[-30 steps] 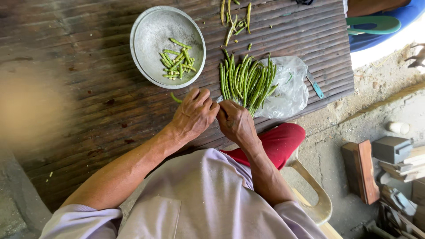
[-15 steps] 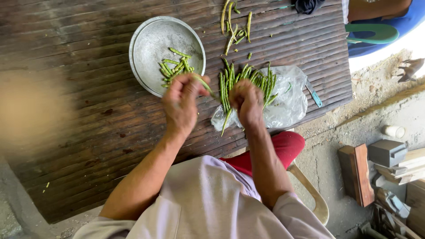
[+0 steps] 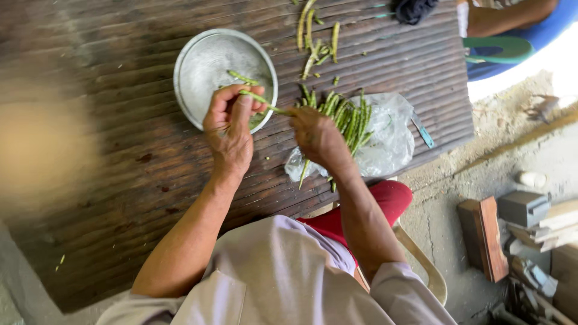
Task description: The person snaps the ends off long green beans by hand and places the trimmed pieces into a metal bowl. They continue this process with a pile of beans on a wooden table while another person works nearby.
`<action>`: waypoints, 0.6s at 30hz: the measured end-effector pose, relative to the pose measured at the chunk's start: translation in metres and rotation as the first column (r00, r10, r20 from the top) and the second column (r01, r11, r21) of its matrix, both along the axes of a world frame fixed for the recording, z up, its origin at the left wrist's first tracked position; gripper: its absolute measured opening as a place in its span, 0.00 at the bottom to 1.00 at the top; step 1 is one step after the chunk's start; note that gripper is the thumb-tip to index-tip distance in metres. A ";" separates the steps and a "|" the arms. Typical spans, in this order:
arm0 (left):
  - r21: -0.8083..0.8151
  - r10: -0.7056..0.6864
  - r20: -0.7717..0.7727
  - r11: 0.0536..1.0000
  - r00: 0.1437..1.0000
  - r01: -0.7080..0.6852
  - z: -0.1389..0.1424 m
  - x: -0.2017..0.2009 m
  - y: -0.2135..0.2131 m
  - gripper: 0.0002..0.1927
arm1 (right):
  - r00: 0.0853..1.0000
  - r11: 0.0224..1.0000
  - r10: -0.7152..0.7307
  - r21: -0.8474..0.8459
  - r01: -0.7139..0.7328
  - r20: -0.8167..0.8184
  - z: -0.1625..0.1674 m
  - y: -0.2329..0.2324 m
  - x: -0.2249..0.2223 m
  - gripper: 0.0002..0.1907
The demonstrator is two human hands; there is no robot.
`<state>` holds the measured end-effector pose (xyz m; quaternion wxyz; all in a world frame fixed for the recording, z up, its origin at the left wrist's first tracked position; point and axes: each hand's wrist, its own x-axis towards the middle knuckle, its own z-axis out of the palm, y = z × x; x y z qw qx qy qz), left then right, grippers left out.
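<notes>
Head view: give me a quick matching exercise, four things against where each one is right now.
Things:
1. metal bowl
2. bundle of long beans
3. single long bean
4. small blue-handled knife

Places:
A. held between the left hand and right hand
B. on the clear plastic bag
C. on the wooden table, ahead of the left hand
D. at the bag's right edge, near the table's edge

Pairs: 1-C, 2-B, 3-A, 4-D
</notes>
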<state>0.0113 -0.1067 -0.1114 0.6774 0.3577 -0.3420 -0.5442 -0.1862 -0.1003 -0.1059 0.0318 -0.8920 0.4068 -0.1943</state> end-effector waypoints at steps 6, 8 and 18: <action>-0.394 0.418 0.811 0.907 0.410 -0.146 0.029 0.020 0.030 0.22 | 0.921 0.818 -0.388 0.476 0.323 0.042 -0.008 0.038 0.022 0.09; -0.477 0.472 0.879 0.868 0.066 0.140 0.029 0.020 0.044 0.23 | 0.939 0.871 -0.341 0.360 0.333 -0.044 -0.009 0.052 0.033 0.07; -0.184 0.146 0.976 0.950 0.159 0.253 -0.002 0.016 0.085 0.09 | 0.790 0.772 -0.532 0.557 0.306 0.305 -0.006 0.087 0.049 0.06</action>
